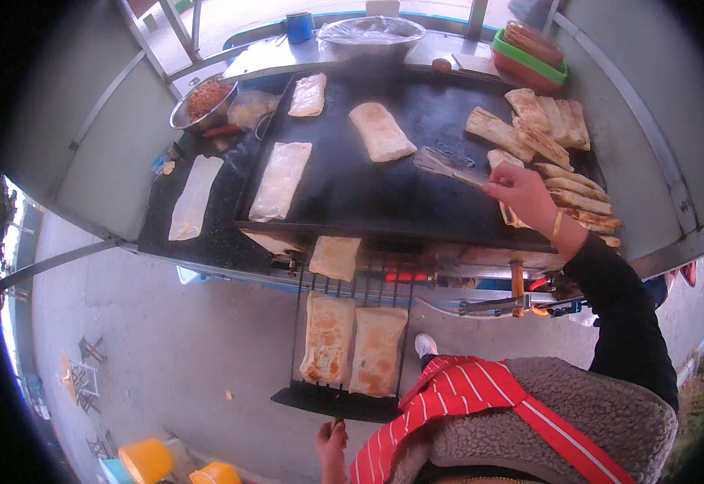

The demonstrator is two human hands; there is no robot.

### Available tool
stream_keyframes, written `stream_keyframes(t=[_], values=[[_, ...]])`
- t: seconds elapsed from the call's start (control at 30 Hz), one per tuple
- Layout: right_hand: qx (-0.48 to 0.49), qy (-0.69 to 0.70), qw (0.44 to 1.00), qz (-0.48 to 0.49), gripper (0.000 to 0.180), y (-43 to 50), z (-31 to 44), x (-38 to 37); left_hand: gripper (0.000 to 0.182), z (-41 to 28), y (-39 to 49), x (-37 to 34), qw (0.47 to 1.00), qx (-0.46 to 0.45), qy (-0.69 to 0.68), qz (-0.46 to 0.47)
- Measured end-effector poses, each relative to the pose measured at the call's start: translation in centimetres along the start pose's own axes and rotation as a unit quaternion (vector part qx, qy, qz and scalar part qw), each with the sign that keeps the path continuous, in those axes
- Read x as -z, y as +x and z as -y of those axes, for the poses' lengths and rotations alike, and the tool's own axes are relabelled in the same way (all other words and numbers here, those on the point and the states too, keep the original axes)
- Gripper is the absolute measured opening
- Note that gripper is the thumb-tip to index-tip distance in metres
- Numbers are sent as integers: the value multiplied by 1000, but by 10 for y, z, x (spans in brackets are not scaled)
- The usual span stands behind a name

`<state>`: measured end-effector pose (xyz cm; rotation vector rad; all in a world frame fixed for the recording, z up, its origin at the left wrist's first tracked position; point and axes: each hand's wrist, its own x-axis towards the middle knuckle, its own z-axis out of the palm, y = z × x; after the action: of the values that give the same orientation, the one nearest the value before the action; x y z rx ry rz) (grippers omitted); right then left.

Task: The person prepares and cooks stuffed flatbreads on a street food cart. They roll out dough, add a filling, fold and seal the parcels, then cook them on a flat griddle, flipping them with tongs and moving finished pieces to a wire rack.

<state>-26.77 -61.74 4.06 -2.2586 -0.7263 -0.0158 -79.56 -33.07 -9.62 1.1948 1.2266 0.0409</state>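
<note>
My left hand grips the handle of a black wire grill rack, pulled out from beneath the griddle. Two browned flatbreads, one spotted and one paler, lie side by side on it. A third flatbread sits farther in, partly under the griddle edge. In my right hand is a metal spatula, held over the black griddle. Its blade is close beside a pale flatbread. Two whiter dough pieces, a short one and a long one, rest on the griddle's left side.
Several browned flatbreads are piled at the griddle's right. On the left counter are a dough strip and a metal bowl of filling. Behind stand a plastic-covered basin, a blue mug and a green basket.
</note>
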Motion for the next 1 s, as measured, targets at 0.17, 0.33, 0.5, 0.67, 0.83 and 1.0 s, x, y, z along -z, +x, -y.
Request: stream_keyframes(t=[0.17,0.33,0.5,0.67,0.83,1.0], values=[[-345,360,862,85,23,23,2,-20,17,0,1,-1,1000,-9,-15,-2],[-325,452,825,102,23,91,22,-60,17,-7,-5,-3,1000,3,8,3],[-352,395,842,110,20,98,17,-48,20,-8,-7,-1,1000,-4,20,2],[-352,385,848,91,20,106,-8,-42,23,1,3,4,1000,1,11,0],[-337,447,821,116,22,172,-20,-83,24,2,5,6,999,-5,33,-1],[-305,455,833,75,22,245,1,-143,24,-3,-2,5,999,15,29,-8]])
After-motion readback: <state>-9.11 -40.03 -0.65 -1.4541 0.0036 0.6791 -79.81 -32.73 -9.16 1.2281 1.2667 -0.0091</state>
